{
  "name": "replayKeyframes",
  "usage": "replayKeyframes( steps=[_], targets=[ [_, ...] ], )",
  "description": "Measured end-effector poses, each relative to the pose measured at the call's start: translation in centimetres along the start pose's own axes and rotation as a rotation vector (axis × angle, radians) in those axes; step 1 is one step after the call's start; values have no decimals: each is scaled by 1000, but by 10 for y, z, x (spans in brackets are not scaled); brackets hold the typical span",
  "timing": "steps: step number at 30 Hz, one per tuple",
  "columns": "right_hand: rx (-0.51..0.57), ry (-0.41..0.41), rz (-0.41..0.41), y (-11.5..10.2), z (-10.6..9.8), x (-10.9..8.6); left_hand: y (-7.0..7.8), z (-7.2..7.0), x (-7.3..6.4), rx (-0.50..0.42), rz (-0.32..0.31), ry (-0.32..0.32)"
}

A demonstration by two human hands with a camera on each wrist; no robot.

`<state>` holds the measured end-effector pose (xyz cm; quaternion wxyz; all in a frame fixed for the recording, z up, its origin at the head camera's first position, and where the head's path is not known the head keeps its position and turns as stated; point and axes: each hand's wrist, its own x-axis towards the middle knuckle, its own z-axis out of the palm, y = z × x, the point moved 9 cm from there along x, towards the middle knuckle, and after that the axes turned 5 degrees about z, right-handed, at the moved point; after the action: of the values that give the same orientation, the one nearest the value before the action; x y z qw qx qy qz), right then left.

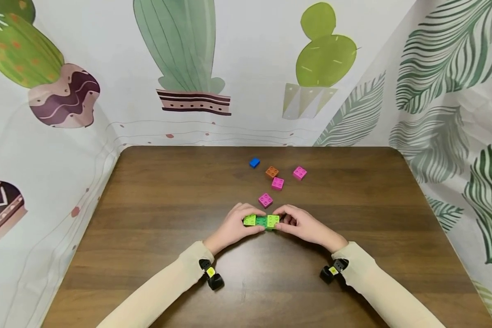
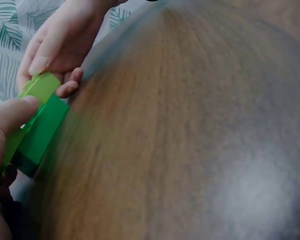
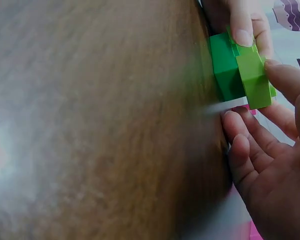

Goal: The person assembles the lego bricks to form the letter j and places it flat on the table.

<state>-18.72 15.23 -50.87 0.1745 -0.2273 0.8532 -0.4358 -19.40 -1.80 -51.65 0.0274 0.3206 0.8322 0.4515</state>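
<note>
Left hand (image 1: pixel 239 224) and right hand (image 1: pixel 304 225) faced each other, thumbs and fingers pinching a joined build — left lime-green brick (image 1: pixel 249 219), darker green brick (image 1: pixel 261 221) between, right lime-green brick (image 1: pixel 273 219). Beyond both hands, on the bench (image 1: pixel 168 196), lay three pink bricks (image 1: pixel 265 200), an orange brick (image 1: pixel 272 171) and a blue brick (image 1: pixel 254 162).
</note>
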Motion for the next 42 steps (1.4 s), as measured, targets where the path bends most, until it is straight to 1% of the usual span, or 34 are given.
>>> replayKeyframes(
  steps=[6, 12, 22, 30, 35, 39, 42],
  targets=[
    [8, 16, -8, -1, -1, 3, 3, 3, 3, 4, -48, 0],
    [27, 13, -7, -3, -1, 4, 5, 3, 3, 20, -42, 30],
    [18, 8, 13, -5, -3, 6, 5, 3, 3, 53, -28, 83],
    [10, -9, 19, -4, -2, 7, 3, 5, 1, 78, -38, 75],
    [0, -33, 18, -3, -4, 7, 3, 6, 0, 85, -40, 76],
    [-6, -45, 22, -2, -9, 8, 4, 5, 0, 90, -40, 83],
    [-14, -23, 33, 1, -16, 9, 4, 5, -1, 93, -44, 84]
  ],
)
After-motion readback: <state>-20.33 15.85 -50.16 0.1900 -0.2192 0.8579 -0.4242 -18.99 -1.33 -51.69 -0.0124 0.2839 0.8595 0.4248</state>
